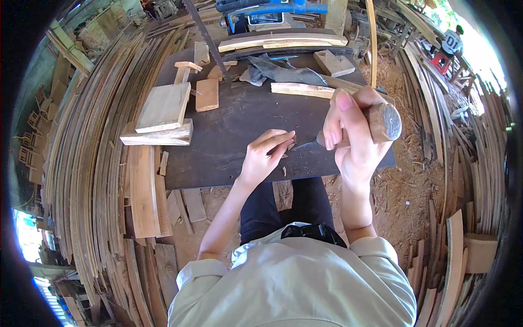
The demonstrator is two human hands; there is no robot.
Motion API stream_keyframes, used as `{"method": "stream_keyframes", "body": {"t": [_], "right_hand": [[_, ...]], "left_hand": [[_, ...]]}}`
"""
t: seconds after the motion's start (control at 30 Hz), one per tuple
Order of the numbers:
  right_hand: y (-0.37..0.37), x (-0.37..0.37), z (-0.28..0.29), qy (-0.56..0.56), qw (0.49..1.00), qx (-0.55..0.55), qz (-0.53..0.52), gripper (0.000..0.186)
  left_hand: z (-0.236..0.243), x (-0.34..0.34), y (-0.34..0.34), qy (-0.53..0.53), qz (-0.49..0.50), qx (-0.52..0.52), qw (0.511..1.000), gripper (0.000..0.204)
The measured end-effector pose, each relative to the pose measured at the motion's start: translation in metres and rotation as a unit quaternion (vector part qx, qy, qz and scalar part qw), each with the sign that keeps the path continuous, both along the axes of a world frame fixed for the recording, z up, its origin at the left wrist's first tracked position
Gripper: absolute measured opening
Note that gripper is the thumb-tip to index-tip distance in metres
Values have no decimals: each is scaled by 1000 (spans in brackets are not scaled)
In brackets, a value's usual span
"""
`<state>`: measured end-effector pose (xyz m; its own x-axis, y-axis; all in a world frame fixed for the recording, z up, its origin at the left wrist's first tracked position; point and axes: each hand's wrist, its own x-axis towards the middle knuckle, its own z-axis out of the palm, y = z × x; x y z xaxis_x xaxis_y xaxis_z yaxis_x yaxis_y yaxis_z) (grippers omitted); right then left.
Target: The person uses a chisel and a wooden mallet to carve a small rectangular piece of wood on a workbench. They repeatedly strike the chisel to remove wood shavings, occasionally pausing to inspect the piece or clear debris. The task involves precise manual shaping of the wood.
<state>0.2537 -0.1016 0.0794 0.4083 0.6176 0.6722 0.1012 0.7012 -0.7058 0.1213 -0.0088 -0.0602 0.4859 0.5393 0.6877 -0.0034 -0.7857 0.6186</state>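
Observation:
My right hand [359,125] is wrapped round the thick wooden handle of a bladed tool [388,122], whose round butt end faces up and right. Its narrow grey blade [308,146] points left, low over the dark tabletop [239,120]. Just left of the blade tip, my left hand [267,155] is closed in a pinch on a small wood piece [292,144], mostly covered by the fingers. Whether blade and wood touch, I cannot tell. Small chips lie on the tabletop nearby.
Wood blocks [163,107] sit at the table's left edge. Behind my hands lie a curved wood strip [302,90], a dark cloth [283,70] and long curved pieces [283,41]. Stacked planks [103,163] flank both sides. A person [451,42] sits far right.

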Motion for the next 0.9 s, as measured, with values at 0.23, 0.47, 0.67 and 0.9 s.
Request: {"method": "stream_keyframes", "body": {"t": [0.23, 0.47, 0.67, 0.9], "right_hand": [[6, -5, 2, 15, 1000, -20, 7, 23], [20, -3, -13, 2, 998, -36, -51, 19], [9, -3, -5, 104, 993, 1, 53, 18], [17, -6, -14, 16, 998, -50, -41, 17]], "left_hand": [[-6, 1, -1, -13, 0, -30, 999, 28], [-8, 2, 2, -20, -25, -29, 999, 29], [-11, 0, 4, -29, -22, -21, 999, 27], [-13, 1, 4, -36, -22, -37, 998, 26]]}}
